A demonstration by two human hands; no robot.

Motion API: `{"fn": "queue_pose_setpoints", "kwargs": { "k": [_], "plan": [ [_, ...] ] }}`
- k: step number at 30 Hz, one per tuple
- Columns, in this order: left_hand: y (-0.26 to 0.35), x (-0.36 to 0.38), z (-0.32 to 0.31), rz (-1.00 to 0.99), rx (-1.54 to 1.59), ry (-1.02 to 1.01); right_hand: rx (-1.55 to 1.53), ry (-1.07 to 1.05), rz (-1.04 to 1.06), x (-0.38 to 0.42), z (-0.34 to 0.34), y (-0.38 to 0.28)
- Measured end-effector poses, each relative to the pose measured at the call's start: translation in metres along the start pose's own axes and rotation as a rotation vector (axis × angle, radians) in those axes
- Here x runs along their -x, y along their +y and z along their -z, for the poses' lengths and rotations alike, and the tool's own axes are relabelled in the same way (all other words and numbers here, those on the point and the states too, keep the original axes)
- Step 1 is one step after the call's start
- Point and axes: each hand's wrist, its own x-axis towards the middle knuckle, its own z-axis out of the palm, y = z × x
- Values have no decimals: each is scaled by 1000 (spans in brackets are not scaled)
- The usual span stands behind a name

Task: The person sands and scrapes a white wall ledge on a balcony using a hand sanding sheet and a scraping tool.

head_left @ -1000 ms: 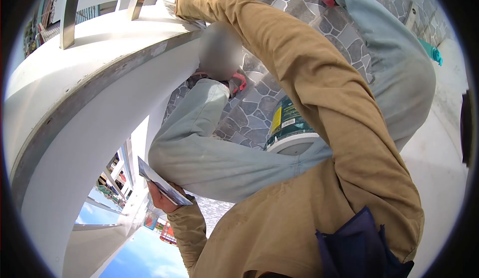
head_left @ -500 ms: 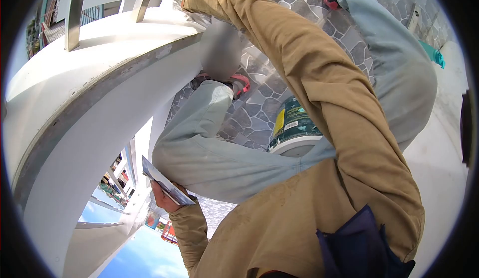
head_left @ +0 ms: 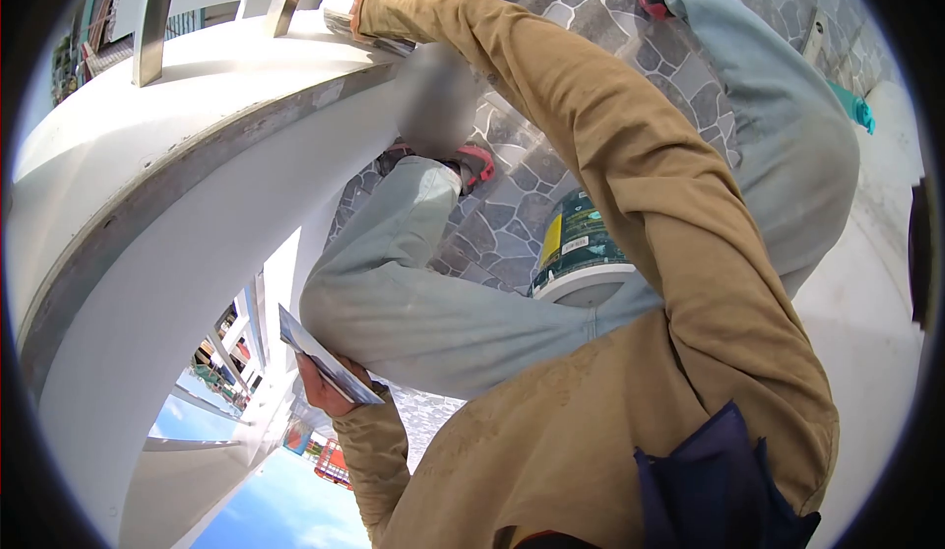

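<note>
My left hand (head_left: 320, 388) grips a thin flat rectangular plate (head_left: 333, 367) with a pale, grey-smeared face, held tilted beside my bent knee. The fingers pass beneath the plate, partly hidden by it. At the top, my right hand (head_left: 363, 3) reaches out to the end of a curved white ledge (head_left: 236, 62). Most of that hand is covered by the tan sleeve, and its fingers look bent against a pale flat-edged piece that I cannot make out. Below the ledge's top runs a rough grey edge strip (head_left: 148, 180).
Metal railing posts (head_left: 156, 22) rise from the ledge. A dark green bucket (head_left: 581, 234) with a yellow label stands between my legs on grey stone paving (head_left: 502, 224). A teal object (head_left: 854, 108) lies at the right, near a narrow metal bar (head_left: 815, 35).
My right hand has shifted slightly left and down along the ledge's end. The left hand and its plate have hardly moved.
</note>
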Motion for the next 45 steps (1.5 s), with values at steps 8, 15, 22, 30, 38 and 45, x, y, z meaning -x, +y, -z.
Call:
{"fn": "queue_pose_setpoints", "kwargs": {
  "k": [8, 15, 22, 30, 38, 45],
  "plan": [
    [0, 0, -2, 5, 7, -129, -473, 150, 105, 99, 13, -20],
    [0, 1, -11, -30, -14, -65, -476, 143, 283, 156, 47, -40],
    [9, -1, 10, 30, -116, -336, -437, 295, -22, 88, 33, 29],
    [4, 14, -31, -126, -172, 57, -381, 121, -127, 38, -18, 48],
    [6, 3, -7, -12, -105, -238, -275, 138, -172, 3, -33, 38],
    [2, 5, -19, -74, -59, -39, -249, 141, -111, 8, -33, 32]
  ]
}}
